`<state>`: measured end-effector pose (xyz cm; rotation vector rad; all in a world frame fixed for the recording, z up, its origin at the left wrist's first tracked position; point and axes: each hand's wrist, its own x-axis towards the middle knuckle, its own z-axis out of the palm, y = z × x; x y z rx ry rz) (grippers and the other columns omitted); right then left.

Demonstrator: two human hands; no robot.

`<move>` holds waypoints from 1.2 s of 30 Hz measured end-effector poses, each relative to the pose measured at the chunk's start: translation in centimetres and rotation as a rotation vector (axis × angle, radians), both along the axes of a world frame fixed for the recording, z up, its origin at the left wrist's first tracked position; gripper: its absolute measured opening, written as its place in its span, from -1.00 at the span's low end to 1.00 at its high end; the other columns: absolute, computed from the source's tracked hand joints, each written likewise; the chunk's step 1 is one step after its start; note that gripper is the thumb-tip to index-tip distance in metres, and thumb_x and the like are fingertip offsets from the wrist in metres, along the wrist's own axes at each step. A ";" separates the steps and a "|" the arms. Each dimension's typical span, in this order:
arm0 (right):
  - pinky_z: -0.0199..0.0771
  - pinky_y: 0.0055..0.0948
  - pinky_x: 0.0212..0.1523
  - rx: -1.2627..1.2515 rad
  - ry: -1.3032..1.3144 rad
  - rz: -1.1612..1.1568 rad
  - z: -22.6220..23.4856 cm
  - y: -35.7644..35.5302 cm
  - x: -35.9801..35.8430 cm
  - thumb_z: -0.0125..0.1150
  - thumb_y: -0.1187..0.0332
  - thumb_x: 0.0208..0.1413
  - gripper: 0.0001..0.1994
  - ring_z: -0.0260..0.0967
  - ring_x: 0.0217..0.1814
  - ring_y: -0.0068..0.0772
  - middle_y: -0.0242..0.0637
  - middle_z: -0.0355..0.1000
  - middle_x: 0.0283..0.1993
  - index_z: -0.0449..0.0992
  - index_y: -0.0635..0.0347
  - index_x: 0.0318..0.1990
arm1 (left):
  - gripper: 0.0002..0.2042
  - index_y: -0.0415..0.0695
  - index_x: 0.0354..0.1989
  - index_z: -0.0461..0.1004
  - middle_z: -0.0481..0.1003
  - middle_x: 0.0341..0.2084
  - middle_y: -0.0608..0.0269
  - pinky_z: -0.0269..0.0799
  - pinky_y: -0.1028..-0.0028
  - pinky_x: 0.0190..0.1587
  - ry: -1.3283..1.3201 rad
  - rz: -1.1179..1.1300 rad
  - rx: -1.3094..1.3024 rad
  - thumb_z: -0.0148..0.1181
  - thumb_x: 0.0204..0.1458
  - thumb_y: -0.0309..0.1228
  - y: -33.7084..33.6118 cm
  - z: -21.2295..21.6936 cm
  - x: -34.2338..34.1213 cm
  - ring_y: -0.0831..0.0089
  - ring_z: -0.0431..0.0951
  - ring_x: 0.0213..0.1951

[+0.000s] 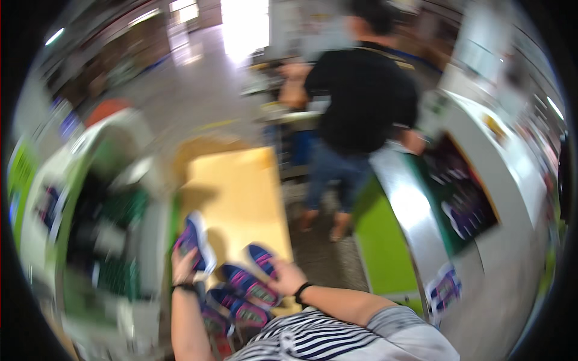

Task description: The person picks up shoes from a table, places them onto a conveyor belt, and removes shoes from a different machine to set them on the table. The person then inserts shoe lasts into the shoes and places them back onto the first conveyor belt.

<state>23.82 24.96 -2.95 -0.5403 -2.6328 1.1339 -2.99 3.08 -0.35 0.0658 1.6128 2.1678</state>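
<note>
My left hand (183, 268) is closed around a navy running shoe (191, 238) with pink trim and a white sole, held up at the left edge of a yellow tabletop (241, 180). My right hand (289, 277) grips the back part of another navy shoe (259, 255) at the near right of the table. Between my hands, close to my body, several matching shoes lie in a row: one navy-and-pink shoe (251, 285) and another (241, 308) are nearest. Blur hides the finer finger positions. A dark band circles each of my wrists.
A white-and-green machine (111, 135) with a dark opening stands at my left. To my right a metal-edged conveyor (402, 198) leads into a white machine, with shoes in its opening. A person (364, 96) in a black shirt stands ahead. One shoe (444, 290) sits at lower right.
</note>
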 end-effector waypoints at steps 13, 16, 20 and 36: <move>0.25 -0.11 0.25 0.001 -0.099 0.020 0.5 -0.9 -0.3 0.37 0.33 -0.13 -0.20 0.19 0.25 0.17 0.13 0.21 0.21 0.11 0.23 0.30 | -0.03 -0.26 0.44 -0.27 -0.18 0.39 -0.30 -0.07 0.15 0.40 0.478 1.177 -0.729 0.21 -0.15 -0.47 -9.4 13.3 1.9 -0.16 -0.05 0.39; 0.24 -0.13 0.28 -0.015 -0.116 0.053 0.7 -0.3 0.1 0.39 0.38 -0.17 -0.12 0.17 0.28 0.18 0.13 0.18 0.24 0.03 0.22 0.34 | 0.03 -0.22 0.44 -0.30 -0.17 0.38 -0.33 -0.12 0.10 0.41 0.377 1.133 -0.798 0.29 -0.16 -0.36 -9.9 12.5 -0.6 -0.15 -0.07 0.40; 0.24 -0.14 0.28 -0.091 -0.193 0.074 2.1 -0.4 -0.3 0.42 0.43 -0.23 -0.01 0.16 0.30 0.19 0.16 0.15 0.26 -0.07 0.18 0.39 | 0.05 -0.34 0.42 -0.28 -0.21 0.38 -0.38 -0.22 0.14 0.43 0.453 1.167 -0.672 0.38 -0.08 -0.21 -11.3 10.4 -1.0 -0.12 -0.18 0.43; 0.34 -0.30 0.17 -0.446 0.345 0.512 21.1 -5.9 -27.0 0.50 0.37 -0.17 -0.13 0.33 0.15 -0.24 -0.06 0.33 0.11 0.06 0.12 0.30 | -0.47 -0.02 0.17 0.42 0.36 0.21 0.20 -0.20 -0.21 0.30 0.735 0.053 -1.458 0.01 0.14 0.04 -5.2 -2.3 19.1 0.14 0.20 0.30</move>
